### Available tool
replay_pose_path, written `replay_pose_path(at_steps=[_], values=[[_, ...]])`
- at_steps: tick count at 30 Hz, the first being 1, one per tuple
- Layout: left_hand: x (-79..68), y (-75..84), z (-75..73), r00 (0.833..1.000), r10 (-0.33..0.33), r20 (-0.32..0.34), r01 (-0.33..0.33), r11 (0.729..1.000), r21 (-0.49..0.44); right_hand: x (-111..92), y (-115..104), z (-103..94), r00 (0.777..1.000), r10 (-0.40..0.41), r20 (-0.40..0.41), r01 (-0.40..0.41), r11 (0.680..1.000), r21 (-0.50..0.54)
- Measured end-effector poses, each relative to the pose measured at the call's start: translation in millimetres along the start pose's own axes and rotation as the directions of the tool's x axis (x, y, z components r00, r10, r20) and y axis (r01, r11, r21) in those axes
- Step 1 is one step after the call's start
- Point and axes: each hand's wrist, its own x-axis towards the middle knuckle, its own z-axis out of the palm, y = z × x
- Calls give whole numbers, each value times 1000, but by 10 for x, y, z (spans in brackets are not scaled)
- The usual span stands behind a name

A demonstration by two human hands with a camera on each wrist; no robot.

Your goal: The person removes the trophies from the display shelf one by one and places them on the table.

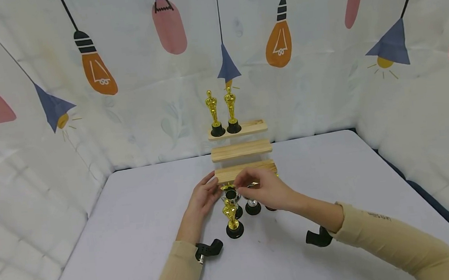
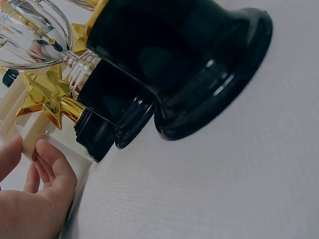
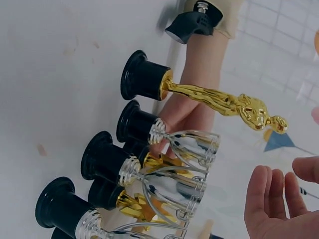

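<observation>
"Holding the low shelf (image 1: 227, 175) by its left end, the left hand (image 1: 204, 196) pinches the board between thumb and finger. A steady, light pinch should serve best, so the boards don't shift. And the right hand (image 1: 261, 187)?"

"Fingers loosely bent, thumb apart, nothing between them. It hovers over the silver cups (image 3: 172, 191). I'd lift a cup straight up by its stem; a low wrist could knock the near statuette (image 1: 230, 212)."

"Where does everything stand?"

"That statuette is upright on the desk (image 1: 155, 215), nearest of the group. The cups are just beyond it, running right, with gold stars (image 2: 45, 92) behind them. Two far statuettes (image 1: 231, 108) stand on the left half of the top shelf (image 1: 253, 127)."

"What can't you make out?"

"From the head, the right hand covers part of the low shelf and most of the rightmost cup, and the stars barely show. The left wrist view cuts off the big black base (image 2: 184, 64) at the top. At the right wrist view's lower edge, another dark base is cut off; I can't tell what it carries."
</observation>
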Motion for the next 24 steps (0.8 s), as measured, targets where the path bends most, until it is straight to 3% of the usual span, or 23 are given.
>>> replay_pose_path(at_steps=[14, 24], values=[[3, 2, -11, 1000, 7, -5, -7, 1000, 14, 45, -18, -107, 998, 67, -18, -65, 993, 96], [-3, -1, -4, 1000, 1, -1, -1, 1000, 11, 168, 69, -294, 988, 56, -143, -58, 998, -7]])
